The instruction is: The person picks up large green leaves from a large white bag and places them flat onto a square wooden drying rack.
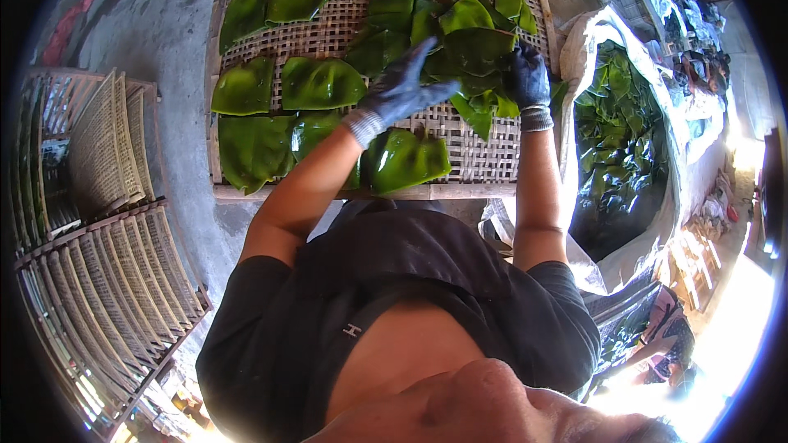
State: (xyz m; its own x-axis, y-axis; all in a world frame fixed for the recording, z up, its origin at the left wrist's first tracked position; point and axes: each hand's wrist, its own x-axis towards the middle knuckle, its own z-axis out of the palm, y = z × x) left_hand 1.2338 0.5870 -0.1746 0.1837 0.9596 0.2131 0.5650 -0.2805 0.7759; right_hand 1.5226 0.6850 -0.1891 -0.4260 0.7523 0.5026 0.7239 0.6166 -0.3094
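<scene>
A woven bamboo tray point(486, 157) in a wooden frame lies before me, bearing several glossy green leaf-like pieces. Single pieces lie flat in the left half, among them a squarish piece point(323, 83) and, at the near edge, a curved piece point(409, 160). A loose overlapping pile point(394, 6) covers the upper right. My left hand point(403, 86), in a dark glove with a grey cuff, is over the tray beside the pile, fingers spread and holding nothing. My right hand point(530, 77), gloved alike, pinches the right corner of a dark green piece point(477, 49); its fingertips are partly hidden.
Right of the tray stands a large white woven sack point(572, 67), open, full of wet green pieces point(619, 129). On the left, a rack point(92, 221) holds several woven trays point(123, 277). Another person point(668, 332) is at lower right. Grey concrete floor point(172, 74) runs between tray and rack.
</scene>
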